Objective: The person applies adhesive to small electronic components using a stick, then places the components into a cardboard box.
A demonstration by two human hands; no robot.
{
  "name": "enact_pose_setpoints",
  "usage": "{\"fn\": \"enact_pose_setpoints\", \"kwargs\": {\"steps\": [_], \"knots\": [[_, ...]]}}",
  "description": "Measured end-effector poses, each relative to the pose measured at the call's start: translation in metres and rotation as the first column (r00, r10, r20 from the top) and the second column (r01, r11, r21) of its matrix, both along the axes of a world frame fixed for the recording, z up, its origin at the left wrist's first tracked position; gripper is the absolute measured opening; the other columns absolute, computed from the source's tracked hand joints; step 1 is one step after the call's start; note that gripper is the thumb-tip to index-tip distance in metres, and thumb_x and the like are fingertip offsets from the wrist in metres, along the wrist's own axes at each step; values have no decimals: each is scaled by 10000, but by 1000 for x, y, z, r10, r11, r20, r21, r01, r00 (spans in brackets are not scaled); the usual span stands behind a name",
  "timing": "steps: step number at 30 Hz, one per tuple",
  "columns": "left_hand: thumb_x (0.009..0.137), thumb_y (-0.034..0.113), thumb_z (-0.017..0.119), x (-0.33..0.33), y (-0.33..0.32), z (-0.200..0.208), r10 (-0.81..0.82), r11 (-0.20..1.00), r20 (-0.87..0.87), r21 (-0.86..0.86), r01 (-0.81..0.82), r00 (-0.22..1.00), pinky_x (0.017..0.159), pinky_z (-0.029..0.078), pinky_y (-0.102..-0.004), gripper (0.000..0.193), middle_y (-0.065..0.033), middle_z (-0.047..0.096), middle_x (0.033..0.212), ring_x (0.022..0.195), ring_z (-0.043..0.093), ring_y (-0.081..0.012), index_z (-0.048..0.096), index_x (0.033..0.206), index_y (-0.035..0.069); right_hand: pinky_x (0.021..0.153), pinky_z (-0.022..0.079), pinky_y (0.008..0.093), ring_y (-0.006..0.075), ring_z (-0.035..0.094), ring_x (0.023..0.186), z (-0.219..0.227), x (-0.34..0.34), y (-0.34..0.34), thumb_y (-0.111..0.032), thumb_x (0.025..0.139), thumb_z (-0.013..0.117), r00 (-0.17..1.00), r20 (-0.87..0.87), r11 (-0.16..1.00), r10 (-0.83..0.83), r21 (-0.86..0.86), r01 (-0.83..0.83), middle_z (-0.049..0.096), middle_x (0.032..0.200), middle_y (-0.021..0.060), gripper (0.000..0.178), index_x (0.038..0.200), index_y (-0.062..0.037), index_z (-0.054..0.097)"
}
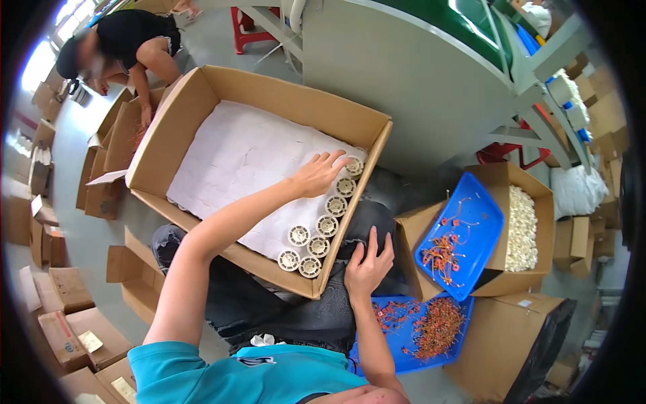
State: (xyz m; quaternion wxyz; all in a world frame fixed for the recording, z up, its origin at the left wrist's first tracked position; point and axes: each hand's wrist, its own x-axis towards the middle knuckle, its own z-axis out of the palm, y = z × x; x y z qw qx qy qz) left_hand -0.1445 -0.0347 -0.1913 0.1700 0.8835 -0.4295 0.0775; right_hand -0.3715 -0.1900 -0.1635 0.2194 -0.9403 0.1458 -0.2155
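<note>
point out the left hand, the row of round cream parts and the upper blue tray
left hand (316, 176), head view, on the back of the hand
round cream parts (327, 225), head view, on one disc mid-row
upper blue tray (479, 214), head view, on its bare floor

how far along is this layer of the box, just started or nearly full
Just started. Done: about eight cream round parts stand in a row or two along one side of the cardboard box, on the white paper sheet. In hand: the left hand rests at the far end of that row; the right hand steadies the box's outer wall. Left: most of the sheet is bare, and a carton of cream parts waits nearby.
</note>
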Motion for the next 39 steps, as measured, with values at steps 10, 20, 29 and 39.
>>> {"fn": "enact_pose_setpoints", "kwargs": {"steps": [10,20,29,39], "knots": [[750,97,746,39,-29,-17,-53,936,23,350,41,998,941,485,-435,775,-111,518,1342,1112,600,-325,400,1442,133,997,409,478,410,503,1223,7,-2,8,-196,918,642,998,57,1000,-3,-15,3,489,1372,256,437,1342,-102,596],[692,188,809,12,74,68,395,890,-559,37,-454,729,936,498,-472,623,-242,552,1249,1137,584,-400,478,1197,36,784,521,402,304,650,852,50,3,-176,-28,842,659,885,338,934,-319,272,232,664,996,172,300,1138,-5,699],[733,173,864,-74,93,123,-77,753,-828,-413,-512,555,856,516,-320,520,-70,678,1002,919,637,-151,621,1159,2,871,537,470,430,679,981,9,86,-252,-85,777,653,949,-184,964,-255,-119,236,693,984,287,286,1041,-38,753],[739,200,861,-111,91,122,-255,560,-828,-547,-622,499,831,520,-306,479,-68,676,962,907,638,-139,586,1069,-9,836,556,421,344,719,896,40,73,-281,-35,759,654,913,76,916,-402,25,401,729,957,233,266,1002,-9,758]]}}
